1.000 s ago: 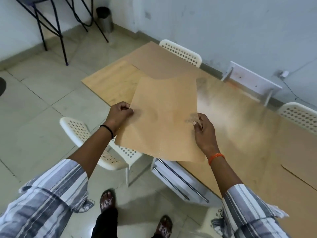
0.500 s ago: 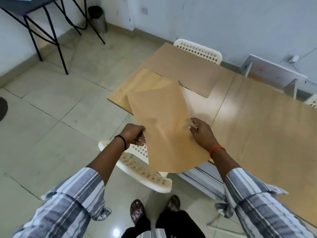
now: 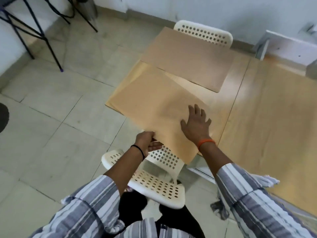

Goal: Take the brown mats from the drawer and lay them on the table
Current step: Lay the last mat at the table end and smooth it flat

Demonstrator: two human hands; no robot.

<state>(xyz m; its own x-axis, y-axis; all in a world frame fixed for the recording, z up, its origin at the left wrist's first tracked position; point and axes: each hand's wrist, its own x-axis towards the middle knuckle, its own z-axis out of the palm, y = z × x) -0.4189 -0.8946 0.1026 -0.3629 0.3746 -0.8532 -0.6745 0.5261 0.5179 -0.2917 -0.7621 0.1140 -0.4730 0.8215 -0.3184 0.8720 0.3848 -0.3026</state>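
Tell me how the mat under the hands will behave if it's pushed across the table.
The mat is probably thin and floppy: its near corner hangs off the table past the left hand. It likely slides easily, since the wood looks smooth. It seems light, so the flat right hand may be needed to steady it.

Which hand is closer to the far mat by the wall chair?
Right. The right hand lies flat on the near mat, just short of the far mat. The left hand grips the near mat's edge, off the table.
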